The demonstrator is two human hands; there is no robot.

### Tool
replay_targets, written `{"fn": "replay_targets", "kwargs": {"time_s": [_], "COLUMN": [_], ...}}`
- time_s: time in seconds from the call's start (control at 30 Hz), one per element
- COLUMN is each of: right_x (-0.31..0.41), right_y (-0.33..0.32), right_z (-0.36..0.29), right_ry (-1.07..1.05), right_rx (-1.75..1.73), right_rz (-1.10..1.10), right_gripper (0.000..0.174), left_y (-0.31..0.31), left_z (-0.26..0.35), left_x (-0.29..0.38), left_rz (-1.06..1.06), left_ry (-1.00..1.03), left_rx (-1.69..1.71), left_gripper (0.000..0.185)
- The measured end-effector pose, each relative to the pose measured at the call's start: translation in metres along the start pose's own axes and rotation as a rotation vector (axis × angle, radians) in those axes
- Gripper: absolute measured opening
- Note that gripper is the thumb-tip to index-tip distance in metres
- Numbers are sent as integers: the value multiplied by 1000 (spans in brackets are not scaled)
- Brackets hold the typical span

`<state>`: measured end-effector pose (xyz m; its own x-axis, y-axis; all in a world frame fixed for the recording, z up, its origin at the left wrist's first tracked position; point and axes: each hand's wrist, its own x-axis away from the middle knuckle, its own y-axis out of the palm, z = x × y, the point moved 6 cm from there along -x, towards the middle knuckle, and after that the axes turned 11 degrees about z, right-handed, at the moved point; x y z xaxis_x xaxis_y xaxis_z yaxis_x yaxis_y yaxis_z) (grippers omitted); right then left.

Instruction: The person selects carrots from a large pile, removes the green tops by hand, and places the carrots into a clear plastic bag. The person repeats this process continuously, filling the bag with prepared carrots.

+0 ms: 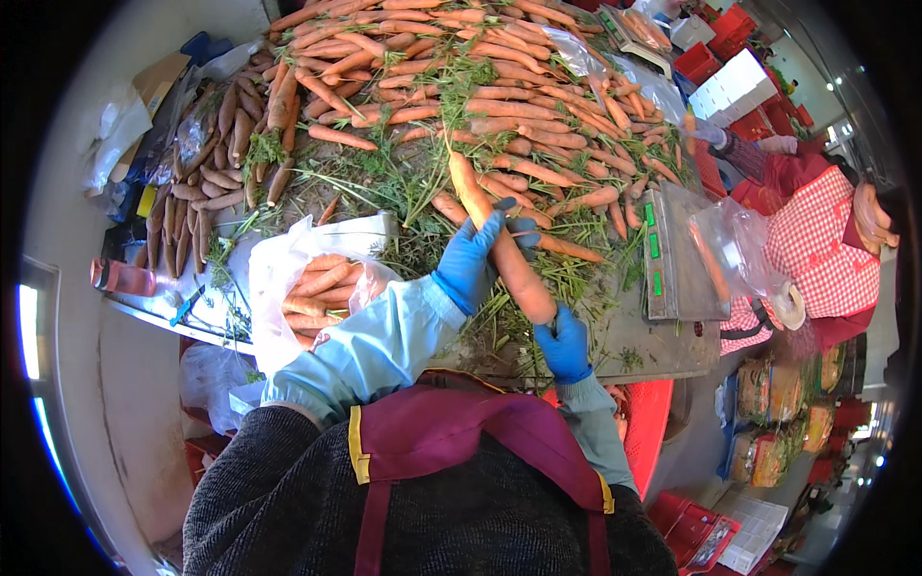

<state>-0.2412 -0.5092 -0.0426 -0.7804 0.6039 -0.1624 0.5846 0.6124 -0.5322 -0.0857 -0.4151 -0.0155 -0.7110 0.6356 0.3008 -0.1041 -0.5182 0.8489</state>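
Note:
A long carrot (513, 270) slants in front of me, its thin tip pointing up and away. My left hand (472, 255), in a blue glove, grips it around the middle. At its thick lower end is my right hand (564, 344), also gloved in blue, with its fingertips closed on that end; whether a tool is in them cannot be told. Cut carrot greens (410, 180) lie loose on the table beneath. To the left, a clear plastic bag (270, 270) stands open with several carrots (320, 288) inside.
A big heap of carrots (518, 108) covers the far table. Darker, slimmer roots (234, 122) are piled at left, near a pink bottle (124, 277). A scale (666, 252) stands at right, beside a co-worker in a checked garment (821, 245). Below the table edge is a red crate (652, 425).

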Motion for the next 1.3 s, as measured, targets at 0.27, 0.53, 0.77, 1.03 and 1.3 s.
{"fn": "replay_targets", "kwargs": {"time_s": [0.27,0.53,0.77,1.03,1.3], "right_x": [9,22,-125,-43,-47], "right_y": [23,55,-9,109,111], "right_z": [-104,-134,-23,-45,-46], "right_ry": [-828,-875,-512,22,479], "right_rx": [375,16,451,-376,-1316], "right_rz": [-389,-751,-198,-357,-345], "right_gripper": [41,35,48,58,47], "left_y": [-79,-60,-51,-32,-123], "left_z": [-28,-24,46,46,170], "left_x": [-22,11,8,30,162], "left_rz": [313,0,58,124,729], "left_ry": [-344,-562,-27,398,814], "left_rx": [-207,-541,-280,-830,-2318], "left_gripper": [34,40,33,44,90]}}
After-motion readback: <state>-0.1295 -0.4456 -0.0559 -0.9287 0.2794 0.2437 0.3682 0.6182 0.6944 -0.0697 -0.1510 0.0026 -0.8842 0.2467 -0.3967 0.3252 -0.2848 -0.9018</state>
